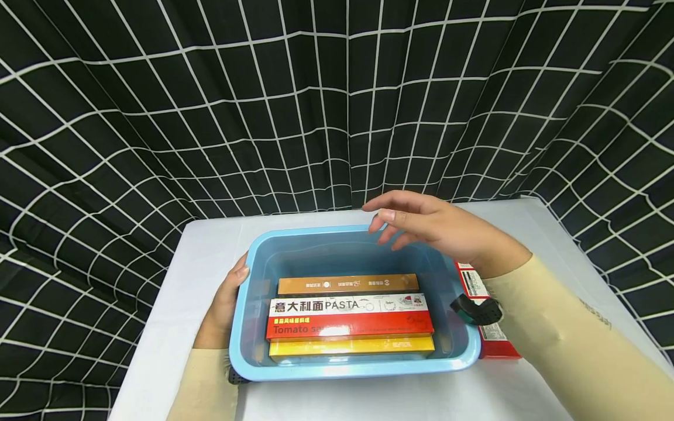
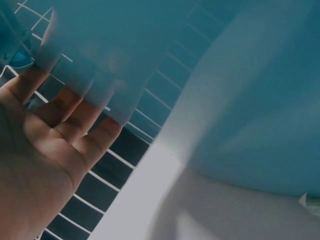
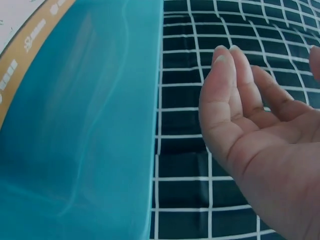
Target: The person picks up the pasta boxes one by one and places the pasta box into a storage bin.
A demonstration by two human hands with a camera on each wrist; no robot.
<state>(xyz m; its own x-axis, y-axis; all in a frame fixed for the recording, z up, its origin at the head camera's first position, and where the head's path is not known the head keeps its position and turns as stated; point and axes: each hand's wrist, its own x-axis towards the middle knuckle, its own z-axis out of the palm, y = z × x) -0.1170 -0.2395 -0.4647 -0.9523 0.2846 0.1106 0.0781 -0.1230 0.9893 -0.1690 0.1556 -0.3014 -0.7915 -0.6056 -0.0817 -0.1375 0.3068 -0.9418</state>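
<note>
A light-blue plastic tub (image 1: 355,371) sits in front of me with several flat boxes in it. My left hand (image 1: 223,307) grips its left side, thumb at the rim and fingers on the outer wall. In the left wrist view the fingers (image 2: 95,135) reach behind the translucent blue rim. Over the tub's far right corner hovers my right hand (image 1: 432,225), fingers loosely bent and nothing held. Inside the tub, a red and white pasta box (image 1: 350,320) lies between a yellow box (image 1: 350,347) and an orange-brown box (image 1: 347,285).
A red box with white label panels (image 1: 500,349) lies on the table right of the tub, partly hidden by the tub and right forearm. White cloth covers the table (image 1: 210,240). Black curtains with a white grid (image 1: 295,105) hang behind and at both sides.
</note>
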